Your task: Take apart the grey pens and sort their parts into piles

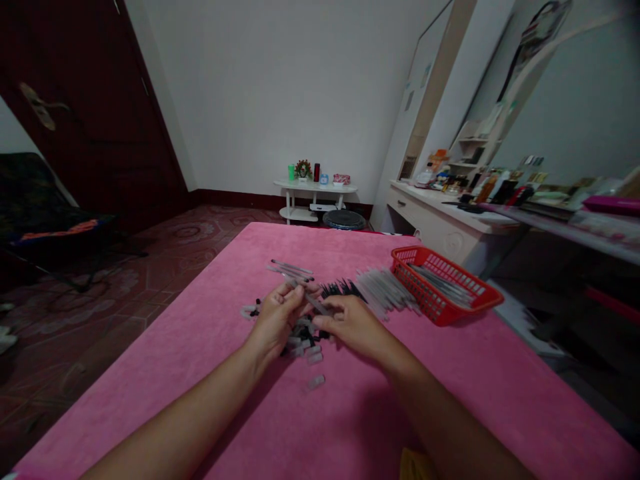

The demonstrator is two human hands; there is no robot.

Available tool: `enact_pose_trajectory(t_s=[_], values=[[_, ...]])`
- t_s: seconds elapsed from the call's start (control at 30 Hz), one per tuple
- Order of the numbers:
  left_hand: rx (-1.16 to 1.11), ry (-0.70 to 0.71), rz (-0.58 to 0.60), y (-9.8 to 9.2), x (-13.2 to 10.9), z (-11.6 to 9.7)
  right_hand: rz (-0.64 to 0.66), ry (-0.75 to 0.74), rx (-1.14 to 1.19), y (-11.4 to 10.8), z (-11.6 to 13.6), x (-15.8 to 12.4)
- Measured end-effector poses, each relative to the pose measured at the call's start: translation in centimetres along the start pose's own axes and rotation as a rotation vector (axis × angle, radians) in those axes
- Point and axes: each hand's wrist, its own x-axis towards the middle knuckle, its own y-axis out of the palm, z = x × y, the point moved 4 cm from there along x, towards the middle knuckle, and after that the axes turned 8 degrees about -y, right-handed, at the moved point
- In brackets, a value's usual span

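Hands meet above the pink cloth (pixel 345 427) in the head view, the only one to go by. The left hand (pixel 278 315) has thumb and fingers drawn together around a slim grey pen (pixel 317 307), which slants down from it toward the right hand (pixel 353 325). There, thumb and forefinger are closed in a pinch at the pen's lower end; blur hides whether a small part is tucked between them too.

Under and between the hands lies a jumble of caps (pixel 303 343), clear and black, with a single cap (pixel 316 382) apart from it on the near side. Just beyond the left hand, several slim pens (pixel 293 269) lie roughly side by side. Past the right hand come black pointed pieces (pixel 343 288), then a row of clear tubes (pixel 385 290) reaching to the red basket (pixel 423 299), which holds more slim sticks (pixel 445 283).

The step in hand looks like two-handed work at the pen's lower end. The next move seems to call for a steady left grip and right fingertips kept in line with the pen.
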Motion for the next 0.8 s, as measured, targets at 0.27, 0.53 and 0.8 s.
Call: enact_pose_trajectory(t_s=[0.27,0.53,0.8], values=[[0.782,0.257,0.057,1.5,-2.2,0.2,-0.18,0.131,0.14,-3.3,-1.9,0.3],[1.676,0.548,0.47,3.7,-6.7,3.4,-0.378,0.023,0.22,-6.2,-0.4,0.2],[1.83,0.626,0.322,1.7,-4.4,3.0,-0.365,0.049,0.202,-5.3,-0.2,0.3]])
